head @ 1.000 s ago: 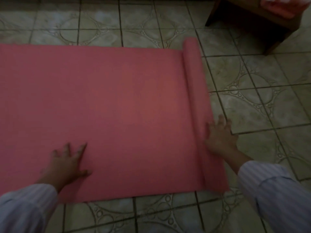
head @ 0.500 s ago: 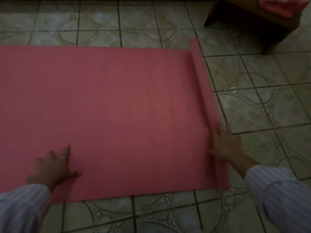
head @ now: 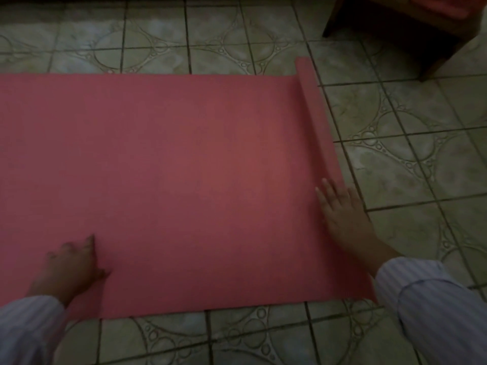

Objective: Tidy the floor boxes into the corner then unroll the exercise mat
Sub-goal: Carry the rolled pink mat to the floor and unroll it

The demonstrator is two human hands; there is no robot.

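A pink exercise mat (head: 184, 167) lies spread over the tiled floor and runs off the left edge of the view. Only a thin rolled strip (head: 315, 109) is left along its right end. My right hand (head: 342, 214) presses flat on that strip near the front, fingers straight. My left hand (head: 69, 267) rests on the flat mat near its front left, fingers spread. No boxes are in view.
A dark wooden piece of furniture (head: 411, 30) stands at the back right with something pink on top. Patterned floor tiles (head: 411, 154) lie open to the right of the mat and in front of it.
The rolled strip has moved right and grown thinner as more mat came flat. My right hand followed it rightward; my left hand slid left along the front.
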